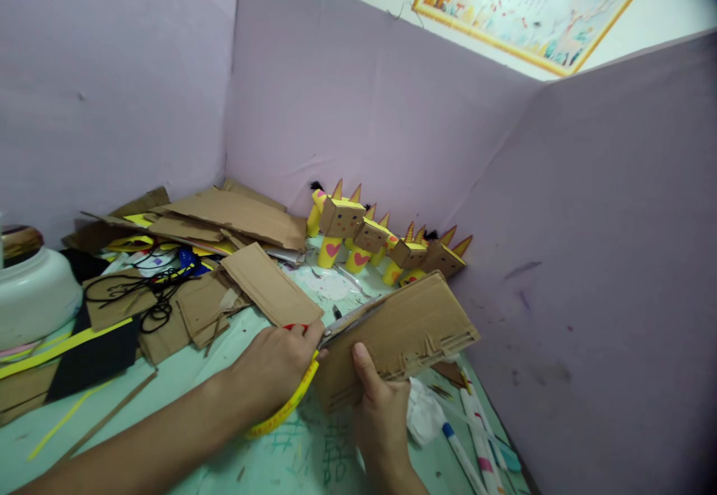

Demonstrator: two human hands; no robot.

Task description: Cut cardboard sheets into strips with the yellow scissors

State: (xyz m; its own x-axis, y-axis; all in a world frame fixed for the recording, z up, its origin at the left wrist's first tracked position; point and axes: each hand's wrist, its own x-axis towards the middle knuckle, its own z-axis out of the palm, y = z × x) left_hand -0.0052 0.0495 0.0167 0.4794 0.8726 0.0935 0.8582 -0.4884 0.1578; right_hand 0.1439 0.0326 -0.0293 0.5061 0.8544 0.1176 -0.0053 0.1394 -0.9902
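My left hand (pixel 283 364) is closed around scissors with a red handle (pixel 296 326), most of it hidden by the fingers. The scissors' blades (pixel 350 319) lie along the upper left edge of a brown cardboard piece (pixel 400 327). That piece is gripped by my right hand (pixel 381 405), thumb on its face and the other fingers behind it. One long edge of the cardboard is torn, showing its corrugation. A curved yellow band with small markings (pixel 288 409) hangs beside my left hand; I cannot tell whether it is held.
Several yellow figures with cardboard heads and spikes (pixel 361 237) stand at the back. Cardboard scraps (pixel 235 215), black cord (pixel 160 301) and black sheet (pixel 95 360) cover the left, near a white jar (pixel 36 297). Markers (pixel 476 435) and crumpled tissue (pixel 424 411) lie right. Lilac panels (pixel 358 92) enclose the table.
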